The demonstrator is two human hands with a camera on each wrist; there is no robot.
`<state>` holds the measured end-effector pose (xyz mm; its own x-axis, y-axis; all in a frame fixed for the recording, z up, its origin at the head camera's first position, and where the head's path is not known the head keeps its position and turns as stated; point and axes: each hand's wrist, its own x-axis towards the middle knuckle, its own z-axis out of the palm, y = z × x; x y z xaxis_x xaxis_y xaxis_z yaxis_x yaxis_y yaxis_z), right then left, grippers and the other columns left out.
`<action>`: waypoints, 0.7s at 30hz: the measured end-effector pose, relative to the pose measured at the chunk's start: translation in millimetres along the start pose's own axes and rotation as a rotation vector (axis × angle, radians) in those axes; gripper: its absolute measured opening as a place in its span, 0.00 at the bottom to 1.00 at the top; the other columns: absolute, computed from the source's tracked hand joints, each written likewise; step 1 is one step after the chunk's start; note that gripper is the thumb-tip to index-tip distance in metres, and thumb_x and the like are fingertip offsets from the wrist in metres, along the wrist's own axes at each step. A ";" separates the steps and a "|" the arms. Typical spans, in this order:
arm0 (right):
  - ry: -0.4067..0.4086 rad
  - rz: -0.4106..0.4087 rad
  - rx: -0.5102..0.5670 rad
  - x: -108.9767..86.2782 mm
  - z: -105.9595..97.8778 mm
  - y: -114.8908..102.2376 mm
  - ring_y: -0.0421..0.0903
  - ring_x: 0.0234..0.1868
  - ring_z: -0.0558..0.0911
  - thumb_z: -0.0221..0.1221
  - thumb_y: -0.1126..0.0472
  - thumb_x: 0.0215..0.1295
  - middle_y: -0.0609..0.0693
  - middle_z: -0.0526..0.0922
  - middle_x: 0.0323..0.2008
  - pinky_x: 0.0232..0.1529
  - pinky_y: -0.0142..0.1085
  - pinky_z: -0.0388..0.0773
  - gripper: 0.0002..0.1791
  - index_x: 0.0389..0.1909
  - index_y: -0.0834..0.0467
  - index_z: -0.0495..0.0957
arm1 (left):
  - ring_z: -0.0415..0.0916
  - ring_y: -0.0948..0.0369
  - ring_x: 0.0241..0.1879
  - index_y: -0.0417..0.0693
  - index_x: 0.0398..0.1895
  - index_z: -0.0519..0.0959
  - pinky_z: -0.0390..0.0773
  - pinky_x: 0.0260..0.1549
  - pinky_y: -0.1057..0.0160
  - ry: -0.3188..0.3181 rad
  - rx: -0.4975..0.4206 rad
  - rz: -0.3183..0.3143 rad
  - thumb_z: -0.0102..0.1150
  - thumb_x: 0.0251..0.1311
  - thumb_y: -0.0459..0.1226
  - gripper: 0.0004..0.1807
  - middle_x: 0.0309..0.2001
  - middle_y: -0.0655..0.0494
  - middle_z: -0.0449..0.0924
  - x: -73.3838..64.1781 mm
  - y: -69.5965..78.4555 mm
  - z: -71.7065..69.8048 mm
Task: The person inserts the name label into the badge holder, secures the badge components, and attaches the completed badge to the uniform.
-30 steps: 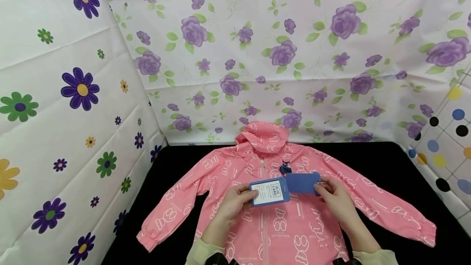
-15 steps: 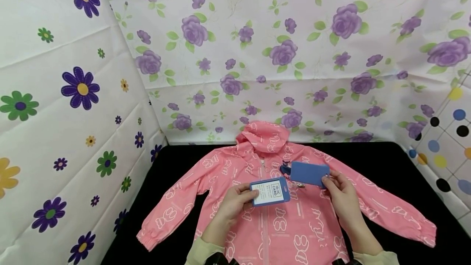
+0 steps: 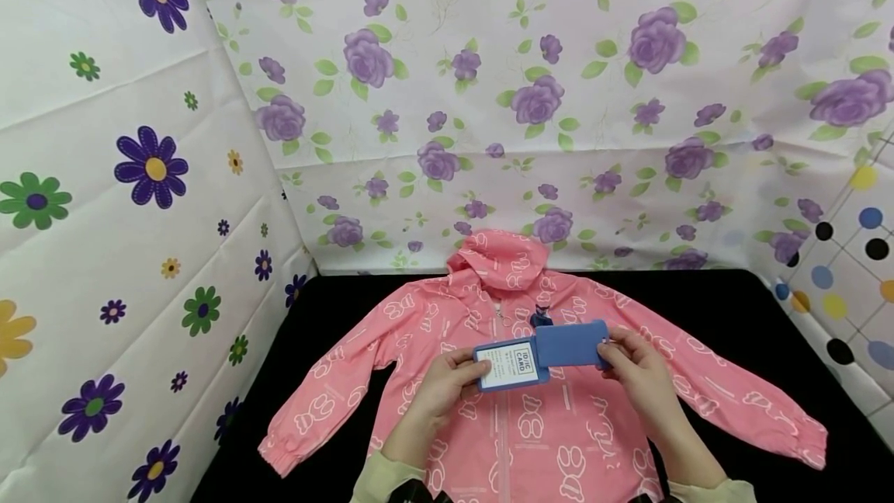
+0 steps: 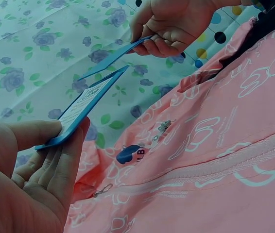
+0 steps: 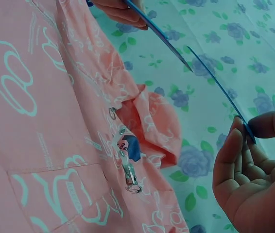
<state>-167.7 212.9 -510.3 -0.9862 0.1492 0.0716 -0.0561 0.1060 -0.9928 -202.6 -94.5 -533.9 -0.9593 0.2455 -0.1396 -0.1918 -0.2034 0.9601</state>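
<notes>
My left hand pinches a blue-framed card holder by its left end, thumb on top. A white insert printed "ID/IC CARD" fills its face. A plain blue cover panel is pinched at its right end by my right hand, near a small hole. From the head the panel's left end overlaps the holder's right end. The left wrist view shows the panel just above the holder, with a narrow gap. A metal clip with a dark blue strap lies on the pink jacket below.
The hooded jacket lies face up, sleeves spread, on a black table surface. Its zipper runs down the front. Floral sheets hang behind and at the left; a dotted sheet stands at the right.
My right hand moved right and up with the panel, away from the holder, then came back left so the panel overlaps the holder's end. My left hand has stayed put.
</notes>
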 end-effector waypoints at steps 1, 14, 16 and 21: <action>-0.011 0.003 -0.001 -0.2 0.6 0.3 0.38 0.37 0.83 0.58 0.62 0.82 0.43 0.86 0.39 0.41 0.29 0.84 0.21 0.67 0.71 0.73 | 0.90 0.58 0.39 0.24 0.60 0.79 0.88 0.37 0.65 0.001 0.002 0.001 0.67 0.70 0.30 0.21 0.47 0.39 0.89 0.1 -0.3 -0.1; -0.059 0.056 -0.040 -2.1 3.9 -0.5 0.39 0.38 0.82 0.58 0.65 0.81 0.55 0.86 0.45 0.41 0.31 0.83 0.21 0.67 0.72 0.71 | 0.90 0.59 0.39 0.24 0.60 0.79 0.88 0.36 0.67 0.005 0.010 0.000 0.67 0.70 0.30 0.20 0.46 0.40 0.90 0.2 -0.8 -1.5; -0.056 0.054 -0.034 -1.6 4.2 -0.2 0.39 0.37 0.82 0.59 0.66 0.80 0.55 0.86 0.44 0.40 0.31 0.83 0.21 0.67 0.73 0.72 | 0.90 0.59 0.39 0.24 0.60 0.78 0.88 0.36 0.67 0.002 0.013 0.000 0.67 0.70 0.30 0.21 0.46 0.40 0.89 0.1 -0.5 -1.7; -0.054 0.053 -0.037 -1.7 4.0 2.2 0.39 0.35 0.81 0.59 0.67 0.79 0.55 0.86 0.42 0.39 0.31 0.82 0.21 0.66 0.73 0.72 | 0.89 0.59 0.38 0.24 0.61 0.78 0.87 0.34 0.68 -0.002 0.006 -0.001 0.67 0.70 0.30 0.21 0.46 0.40 0.89 0.2 0.3 -2.0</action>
<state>-166.7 209.0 -513.1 -0.9946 0.1028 0.0130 0.0011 0.1360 -0.9907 -203.3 -96.5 -534.0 -0.9586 0.2477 -0.1403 -0.1917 -0.1973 0.9614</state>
